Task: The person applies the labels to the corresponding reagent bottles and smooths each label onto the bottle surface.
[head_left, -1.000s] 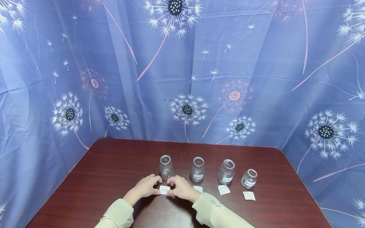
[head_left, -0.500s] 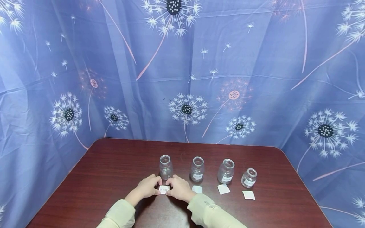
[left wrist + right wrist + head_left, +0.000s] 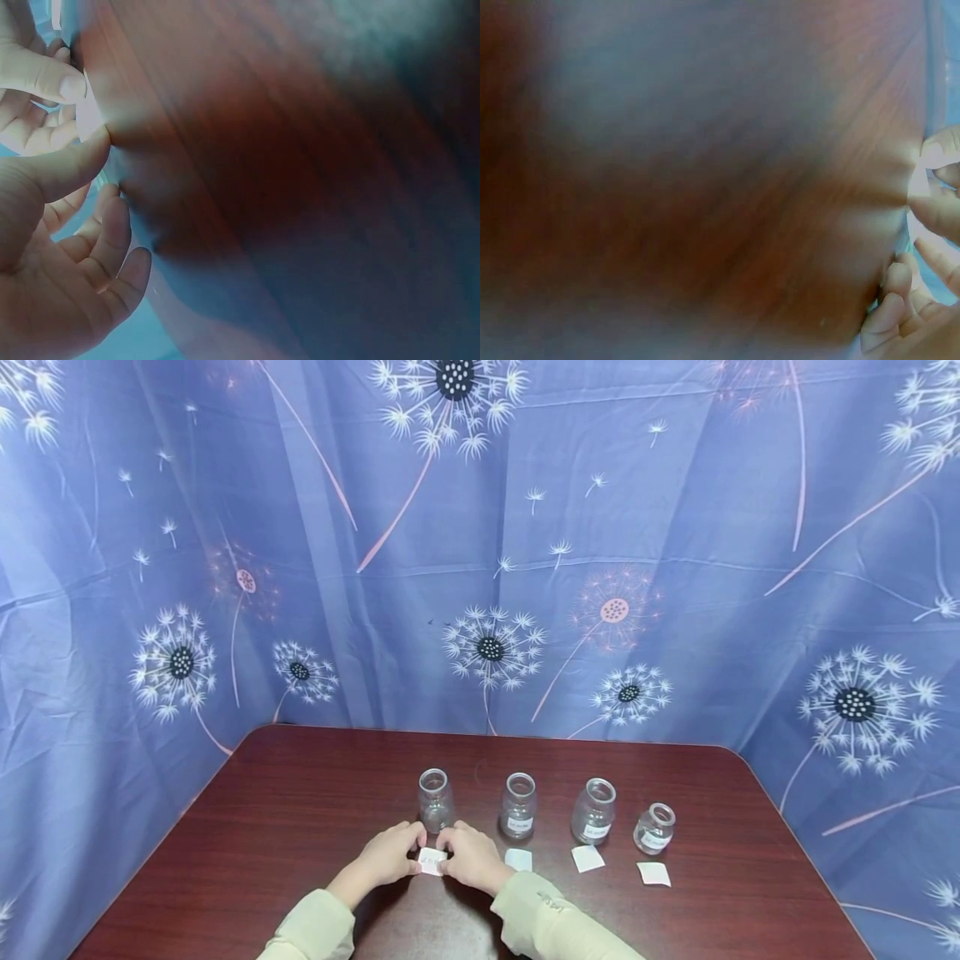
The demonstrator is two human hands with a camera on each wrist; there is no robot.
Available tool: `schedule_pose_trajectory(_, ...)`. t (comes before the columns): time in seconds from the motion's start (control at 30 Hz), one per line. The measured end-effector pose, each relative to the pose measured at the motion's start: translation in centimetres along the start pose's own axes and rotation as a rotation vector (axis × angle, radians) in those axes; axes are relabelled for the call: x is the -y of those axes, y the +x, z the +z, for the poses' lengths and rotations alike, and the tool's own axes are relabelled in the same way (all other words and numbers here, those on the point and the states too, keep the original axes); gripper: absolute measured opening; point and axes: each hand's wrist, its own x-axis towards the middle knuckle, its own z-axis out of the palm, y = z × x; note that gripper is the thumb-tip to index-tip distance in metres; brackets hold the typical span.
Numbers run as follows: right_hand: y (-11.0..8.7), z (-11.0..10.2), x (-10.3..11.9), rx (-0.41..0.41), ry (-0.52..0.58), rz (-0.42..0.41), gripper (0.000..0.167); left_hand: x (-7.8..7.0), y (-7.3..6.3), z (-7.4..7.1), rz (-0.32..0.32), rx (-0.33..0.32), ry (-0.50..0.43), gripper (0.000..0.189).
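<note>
In the head view a small white paper label [image 3: 431,861] with dark handwriting lies between the two hands, in front of the leftmost glass jar [image 3: 436,802]. My left hand [image 3: 390,853] pinches its left side, thumb nearest me and fingers curled beyond it. From the other side my right hand [image 3: 471,857] pinches the right edge. Both wrist views show the thumbs close together at the label, seen as a bright strip [image 3: 88,114] on the left and a pale sliver [image 3: 916,182] on the right. The leftmost jar shows no label on its visible part.
To the right stand three more glass jars with white labels: one in the middle [image 3: 518,806], another of like size [image 3: 593,812] and a shorter one [image 3: 655,829]. White paper squares [image 3: 588,859] lie before them on the dark red table [image 3: 300,793]. A blue dandelion curtain [image 3: 420,643] hangs behind.
Over the last second the right hand and forearm have shifted slightly left, baring more of the paper square beside it. The label between the hands now sits at a slight tilt.
</note>
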Motion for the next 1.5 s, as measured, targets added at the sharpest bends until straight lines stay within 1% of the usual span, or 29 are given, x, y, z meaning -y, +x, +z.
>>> schedule_pose_trajectory(0.1,0.0,-0.1,-0.1,-0.018,0.063,0.001,0.015,0.0,0.0,-0.1,0.025,-0.002,-0.033,0.034)
schedule_pose_trajectory(0.17,-0.1,-0.2,-0.2,-0.025,0.129,0.000,0.014,0.1,0.0,-0.3,0.026,-0.001,-0.081,0.033)
schedule_pose_trajectory(0.3,-0.1,-0.7,-0.4,-0.016,0.323,-0.001,0.013,0.2,-0.1,-0.8,-0.001,-0.010,-0.213,0.028)
schedule_pose_trajectory(0.4,-0.2,-1.1,-0.5,-0.009,0.494,0.024,0.011,0.2,-0.3,-1.1,-0.020,-0.042,-0.297,0.024)
schedule_pose_trajectory(0.57,-0.3,-1.8,-0.3,-0.019,0.773,0.080,0.009,-0.1,-0.5,-1.0,-0.041,-0.112,-0.384,0.017)
schedule_pose_trajectory(0.7,-0.4,-2.1,0.0,-0.008,0.886,0.116,0.012,-0.5,-0.5,-0.7,-0.053,-0.184,-0.447,0.011)
schedule_pose_trajectory(0.8,-0.7,-2.3,0.2,0.002,0.933,0.141,0.012,-0.8,-0.6,-0.6,-0.056,-0.224,-0.501,0.008)
schedule_pose_trajectory(0.9,-1.3,-3.0,0.9,0.014,0.971,0.149,0.013,-1.1,-0.7,-0.7,-0.053,-0.234,-0.557,0.007)
schedule_pose_trajectory(1.0,-2.0,-4.0,1.7,0.016,0.990,0.138,0.015,-1.4,-0.9,-0.8,-0.055,-0.235,-0.591,0.007)
schedule_pose_trajectory(1.07,-2.4,-4.3,2.0,-0.005,0.989,0.122,0.017,-1.5,-0.9,-0.8,-0.061,-0.244,-0.587,0.006)
schedule_pose_trajectory(1.13,-2.5,-4.3,1.9,-0.045,0.979,0.106,0.018,-1.4,-1.0,-0.8,-0.072,-0.256,-0.579,0.005)
schedule_pose_trajectory(1.2,-2.5,-4.2,1.7,-0.090,0.956,0.087,0.020,-1.2,-1.0,-0.7,-0.081,-0.269,-0.574,0.006)
schedule_pose_trajectory(1.33,-2.6,-4.6,2.0,-0.157,0.867,0.045,0.022,-1.2,-1.0,-0.6,-0.099,-0.274,-0.563,0.007)
schedule_pose_trajectory(1.5,-2.8,-5.3,2.6,-0.177,0.756,0.015,0.022,-1.4,-1.0,-0.5,-0.112,-0.256,-0.561,0.007)
